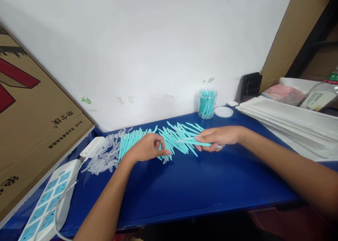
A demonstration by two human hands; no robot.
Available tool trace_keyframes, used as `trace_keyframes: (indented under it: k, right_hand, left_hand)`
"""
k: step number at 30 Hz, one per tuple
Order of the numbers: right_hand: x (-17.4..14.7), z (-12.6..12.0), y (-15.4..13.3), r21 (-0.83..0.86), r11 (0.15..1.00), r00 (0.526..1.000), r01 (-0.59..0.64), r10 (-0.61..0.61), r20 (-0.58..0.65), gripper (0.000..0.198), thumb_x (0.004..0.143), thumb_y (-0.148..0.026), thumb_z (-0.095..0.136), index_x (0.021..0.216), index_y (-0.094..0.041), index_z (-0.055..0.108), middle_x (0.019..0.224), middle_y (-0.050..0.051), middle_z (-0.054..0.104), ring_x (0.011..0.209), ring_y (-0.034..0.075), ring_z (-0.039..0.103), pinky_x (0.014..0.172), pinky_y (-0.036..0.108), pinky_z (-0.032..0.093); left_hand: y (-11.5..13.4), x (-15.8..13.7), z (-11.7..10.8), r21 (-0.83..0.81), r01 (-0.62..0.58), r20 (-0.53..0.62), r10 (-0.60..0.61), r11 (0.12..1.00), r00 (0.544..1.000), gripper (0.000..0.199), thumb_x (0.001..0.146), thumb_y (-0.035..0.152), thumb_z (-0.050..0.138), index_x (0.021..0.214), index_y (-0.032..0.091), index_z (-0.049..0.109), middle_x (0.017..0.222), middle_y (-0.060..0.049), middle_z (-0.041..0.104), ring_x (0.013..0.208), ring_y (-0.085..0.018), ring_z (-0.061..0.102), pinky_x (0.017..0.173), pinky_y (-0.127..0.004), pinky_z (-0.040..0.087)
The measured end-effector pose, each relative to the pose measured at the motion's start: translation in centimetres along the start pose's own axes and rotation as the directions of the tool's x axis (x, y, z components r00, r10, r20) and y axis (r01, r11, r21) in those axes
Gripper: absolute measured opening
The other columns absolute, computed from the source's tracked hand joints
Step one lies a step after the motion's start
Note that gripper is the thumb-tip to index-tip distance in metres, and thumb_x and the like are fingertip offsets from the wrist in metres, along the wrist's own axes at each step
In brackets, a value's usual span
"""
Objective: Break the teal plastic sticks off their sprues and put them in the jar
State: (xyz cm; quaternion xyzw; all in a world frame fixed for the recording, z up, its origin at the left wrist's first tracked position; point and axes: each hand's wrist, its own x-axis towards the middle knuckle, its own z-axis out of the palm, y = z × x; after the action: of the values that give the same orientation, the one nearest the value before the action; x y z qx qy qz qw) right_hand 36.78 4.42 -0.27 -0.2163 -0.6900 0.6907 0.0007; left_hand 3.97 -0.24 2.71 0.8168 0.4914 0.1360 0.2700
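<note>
My right hand (pixel 213 137) is closed around a few slim turquoise eyebrow razors (pixel 191 140), held above the table with their pale ends pointing left. My left hand (pixel 150 147) hovers over the near edge of the razor rows, thumb and forefinger curled but apart, with nothing visible between them. Just below its thumb lies a clear blade cap (pixel 166 160). Rows of turquoise eyebrow razors (pixel 174 139) spread across the table behind both hands, partly hidden by them. Left of these is a heap of loose clear caps (pixel 102 160).
A clear jar (pixel 207 104) filled with turquoise razors stands by the wall, its white lid (pixel 224 112) beside it. A white power strip (pixel 50 198) with cables lies left, near a large cardboard box (pixel 34 121). Stacked white packs (pixel 290 123) and a bottle (pixel 320 95) occupy the right.
</note>
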Motion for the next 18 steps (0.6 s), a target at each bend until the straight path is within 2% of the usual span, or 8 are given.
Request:
trace_keyframes:
  k: [2, 4, 10, 12, 15, 18]
  right_hand:
    - [0.04, -0.16, 0.08, 0.002, 1.0, 1.0, 0.009, -0.009, -0.021, 0.053, 0.106, -0.063, 0.04, 0.105, -0.015, 0.061, 0.059, -0.009, 0.034, 0.051, 0.008, 0.024, 0.042, 0.018, 0.025]
    - [0.07, -0.2, 0.09, 0.003, 1.0, 1.0, 0.004, -0.004, -0.018, 0.053, 0.106, -0.063, 0.041, 0.104, -0.015, 0.061, 0.059, -0.009, 0.034, 0.05, 0.008, 0.024, 0.042, 0.018, 0.025]
    - [0.01, -0.07, 0.16, 0.0, 1.0, 1.0, -0.023, 0.023, 0.021, 0.052, 0.106, -0.063, 0.042, 0.106, -0.015, 0.061, 0.06, -0.009, 0.033, 0.051, 0.008, 0.024, 0.043, 0.018, 0.026]
    - [0.0, -0.05, 0.19, -0.002, 1.0, 0.999, -0.03, 0.03, 0.032, 0.052, 0.106, -0.063, 0.042, 0.106, -0.015, 0.062, 0.06, -0.009, 0.033, 0.051, 0.008, 0.024, 0.043, 0.018, 0.026]
    - [0.04, 0.06, 0.15, -0.006, 0.999, 0.998, -0.037, 0.037, 0.042, 0.051, 0.106, -0.063, 0.043, 0.107, -0.015, 0.062, 0.06, -0.009, 0.033, 0.05, 0.008, 0.023, 0.044, 0.018, 0.026]
    - [0.11, 0.27, 0.02, -0.008, 0.999, 0.999, -0.033, 0.034, 0.041, 0.051, 0.106, -0.063, 0.043, 0.107, -0.015, 0.061, 0.06, -0.009, 0.034, 0.05, 0.008, 0.024, 0.044, 0.019, 0.026]
  left_hand:
    - [-0.06, -0.27, -0.03, 0.022, -0.019, 0.097, 0.017, 1.0, 0.995, 0.04, 0.069, 0.058, 0.086, 0.072, 0.02, 0.075, 0.058, 0.004, 0.045, 0.051, -0.011, 0.039, 0.047, -0.026, 0.024]
    - [-0.02, -0.37, 0.24, 0.039, -0.031, 0.142, 0.025, 0.999, 0.99, 0.038, 0.068, 0.056, 0.087, 0.075, 0.021, 0.078, 0.059, 0.003, 0.047, 0.05, -0.012, 0.041, 0.047, -0.027, 0.024]
    - [-0.2, -0.3, 0.73, 0.01, -0.042, 0.207, 0.039, 0.999, 0.978, 0.03, 0.079, 0.05, 0.08, 0.076, 0.02, 0.079, 0.057, 0.001, 0.054, 0.047, -0.012, 0.046, 0.045, -0.026, 0.028]
    - [-0.19, -0.19, 0.59, -0.03, -0.06, 0.171, 0.065, 0.998, 0.983, 0.03, 0.082, 0.05, 0.078, 0.08, 0.02, 0.08, 0.064, -0.002, 0.064, 0.055, -0.015, 0.055, 0.049, -0.025, 0.036]
    - [0.13, 0.05, 0.42, -0.139, -0.071, 0.045, 0.078, 0.988, 0.996, 0.03, 0.089, 0.049, 0.072, 0.087, 0.021, 0.081, 0.08, -0.006, 0.075, 0.071, -0.018, 0.065, 0.061, -0.026, 0.048]
    - [0.52, 0.29, 0.66, -0.29, -0.051, -0.036, 0.043, 0.956, 0.998, 0.033, 0.092, 0.051, 0.068, 0.091, 0.021, 0.082, 0.089, -0.008, 0.079, 0.068, -0.017, 0.063, 0.06, -0.026, 0.051]
